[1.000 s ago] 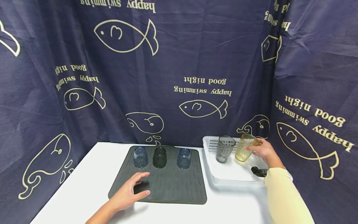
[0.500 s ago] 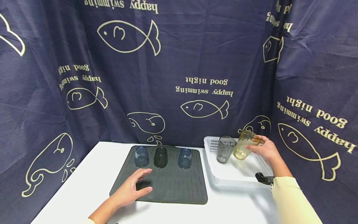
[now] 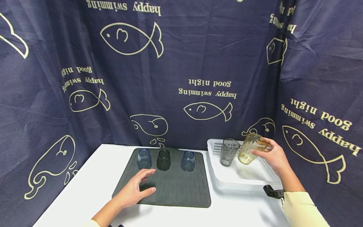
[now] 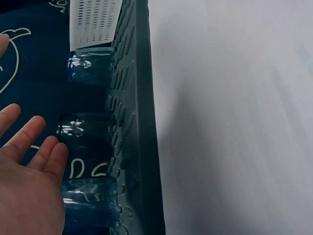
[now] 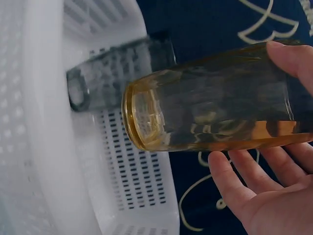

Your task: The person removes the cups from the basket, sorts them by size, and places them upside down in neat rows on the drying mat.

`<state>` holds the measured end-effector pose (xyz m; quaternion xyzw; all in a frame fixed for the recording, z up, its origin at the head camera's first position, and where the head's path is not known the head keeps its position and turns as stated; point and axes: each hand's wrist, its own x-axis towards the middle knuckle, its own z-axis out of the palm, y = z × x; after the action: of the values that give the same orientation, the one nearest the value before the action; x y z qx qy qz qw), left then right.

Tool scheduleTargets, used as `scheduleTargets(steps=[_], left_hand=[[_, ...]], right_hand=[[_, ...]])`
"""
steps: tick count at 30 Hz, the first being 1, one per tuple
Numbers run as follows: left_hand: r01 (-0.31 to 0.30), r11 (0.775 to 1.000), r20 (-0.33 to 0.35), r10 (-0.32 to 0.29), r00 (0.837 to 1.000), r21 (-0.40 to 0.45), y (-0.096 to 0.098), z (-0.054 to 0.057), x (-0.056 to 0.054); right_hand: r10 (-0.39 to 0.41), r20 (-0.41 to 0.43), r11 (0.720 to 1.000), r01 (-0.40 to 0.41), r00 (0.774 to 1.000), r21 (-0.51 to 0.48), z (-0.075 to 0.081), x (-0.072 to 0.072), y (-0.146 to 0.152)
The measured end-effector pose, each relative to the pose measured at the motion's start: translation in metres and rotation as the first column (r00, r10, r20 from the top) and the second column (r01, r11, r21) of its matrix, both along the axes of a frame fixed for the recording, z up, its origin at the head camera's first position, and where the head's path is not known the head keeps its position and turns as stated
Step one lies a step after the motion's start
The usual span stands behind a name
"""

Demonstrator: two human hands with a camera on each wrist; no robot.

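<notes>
In the head view my right hand (image 3: 271,155) holds a yellow glass tumbler (image 3: 247,153) near its rim, over the white basket (image 3: 241,186). The tumbler is tilted, mouth up and leaning right. Thumb on one side and fingers on the other show in the right wrist view, around the amber tumbler (image 5: 210,103). A grey glass tumbler (image 3: 228,154) leans beside it in the basket. My left hand (image 3: 132,190), fingers spread and relaxed, hovers over the dark grey drying mat (image 3: 178,192), holding nothing. Nearest to it is a dark glass (image 3: 163,160) standing upside down.
Two blue glasses, the left one (image 3: 144,160) and the right one (image 3: 187,161), also stand upside down along the mat's back. The white table (image 3: 227,211) runs under mat and basket. A navy fish-print curtain (image 3: 170,69) hangs close behind and at both sides.
My right hand keeps its hold on the yellow tumbler, which now tilts more to the right; the right forearm has swung right. My left hand has shifted slightly toward the glasses on the mat.
</notes>
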<state>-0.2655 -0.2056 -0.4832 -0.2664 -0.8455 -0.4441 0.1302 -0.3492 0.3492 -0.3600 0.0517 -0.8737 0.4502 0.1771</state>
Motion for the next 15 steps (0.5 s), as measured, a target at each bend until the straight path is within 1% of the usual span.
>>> scheduleTargets(steps=[3, 6, 8, 13, 15], left_hand=[[0.004, 1.000, -0.018, -0.004, 1.000, 0.008, 0.002, 0.001, -0.001], [0.008, 1.000, -0.036, -0.008, 0.999, 0.015, 0.005, 0.002, -0.002], [0.009, 1.000, -0.042, -0.009, 0.999, 0.018, 0.007, 0.004, -0.002], [0.018, 0.999, -0.026, -0.018, 1.000, 0.037, 0.011, 0.007, -0.001], [0.021, 0.999, -0.020, -0.020, 1.000, 0.042, 0.012, 0.008, -0.001]], right_hand=[[0.020, -0.057, 1.000, -0.021, 0.998, -0.021, 0.000, 0.007, -0.008], [0.030, -0.105, 0.999, -0.032, 0.994, -0.017, 0.000, 0.016, -0.017], [0.029, -0.123, 0.999, -0.032, 0.992, -0.018, 0.000, 0.022, -0.024], [0.054, -0.140, 0.995, -0.065, 0.989, -0.079, -0.002, 0.036, -0.038], [0.066, -0.158, 0.992, -0.082, 0.985, -0.094, -0.003, 0.041, -0.044]])
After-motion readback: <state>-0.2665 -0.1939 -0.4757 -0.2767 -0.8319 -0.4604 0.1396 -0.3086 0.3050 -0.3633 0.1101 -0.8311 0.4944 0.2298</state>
